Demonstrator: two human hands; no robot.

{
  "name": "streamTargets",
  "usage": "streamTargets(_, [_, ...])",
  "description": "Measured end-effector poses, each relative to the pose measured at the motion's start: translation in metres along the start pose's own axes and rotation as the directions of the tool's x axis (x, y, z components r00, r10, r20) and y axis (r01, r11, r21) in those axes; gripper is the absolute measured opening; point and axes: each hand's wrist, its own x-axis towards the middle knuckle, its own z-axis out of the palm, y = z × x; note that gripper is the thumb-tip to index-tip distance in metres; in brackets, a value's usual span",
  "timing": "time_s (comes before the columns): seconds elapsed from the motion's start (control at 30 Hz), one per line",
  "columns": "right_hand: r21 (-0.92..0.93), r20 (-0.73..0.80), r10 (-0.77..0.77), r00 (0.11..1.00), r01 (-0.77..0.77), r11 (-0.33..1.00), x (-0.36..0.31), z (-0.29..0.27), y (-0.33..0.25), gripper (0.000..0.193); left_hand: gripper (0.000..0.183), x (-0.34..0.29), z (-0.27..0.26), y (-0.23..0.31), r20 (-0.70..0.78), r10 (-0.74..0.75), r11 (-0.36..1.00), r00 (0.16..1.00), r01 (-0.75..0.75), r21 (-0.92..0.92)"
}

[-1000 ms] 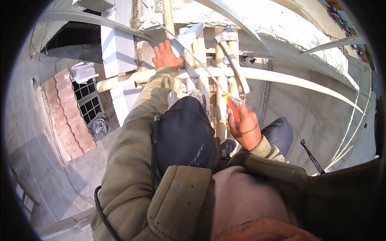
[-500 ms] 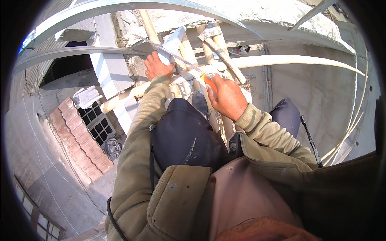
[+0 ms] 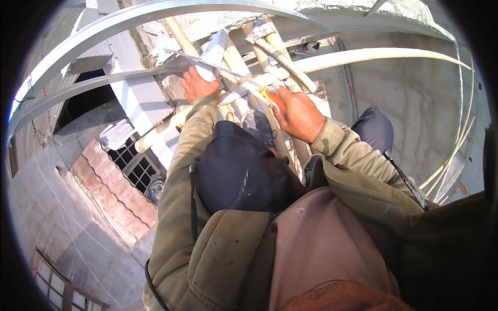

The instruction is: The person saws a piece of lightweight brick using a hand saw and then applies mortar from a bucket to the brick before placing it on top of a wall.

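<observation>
My right hand (image 3: 300, 116) is closed round the orange handle (image 3: 272, 98) of a handsaw. Its long thin blade (image 3: 236, 73) runs up and left across a white block (image 3: 213, 54). My left hand (image 3: 199, 84) grips the near left side of that block, fingers bent against it. Underneath lie several round wooden poles (image 3: 236, 57), where my shoe (image 3: 258, 124) rests. Beyond my right hand, a wooden-handled tool (image 3: 285, 62) with a broad, pale-crusted head lies on the poles. The blade's contact with the block is too small to make out.
Metal channels (image 3: 140, 13) arch across the top and left. A long pale pole (image 3: 373, 53) extends right. Far below at left are a tiled awning (image 3: 111, 189) and a barred window (image 3: 137, 166). A grey wall (image 3: 415, 109) stands at right; thin canes (image 3: 456, 145) lean there.
My right hand has drawn the saw a little to the right, away from the block. My left hand stays on the block. The whole view has shifted slightly.
</observation>
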Motion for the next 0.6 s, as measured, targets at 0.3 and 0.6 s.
streamTargets(0.3, [-0.080,-0.055,-0.018,0.998,0.014,0.997,-0.005,-0.019,-0.001,0.028,0.085,0.004,0.000,0.010,0.003,0.029,0.999,1.000,-0.029,0.021])
streamTargets(0.6, [-0.022,-0.127,-0.044,0.991,0.041,0.999,-0.062,-0.033,0.024,0.028,0.087,0.006,-0.010,0.017,-0.014,0.001,1.000,1.000,-0.001,0.025])
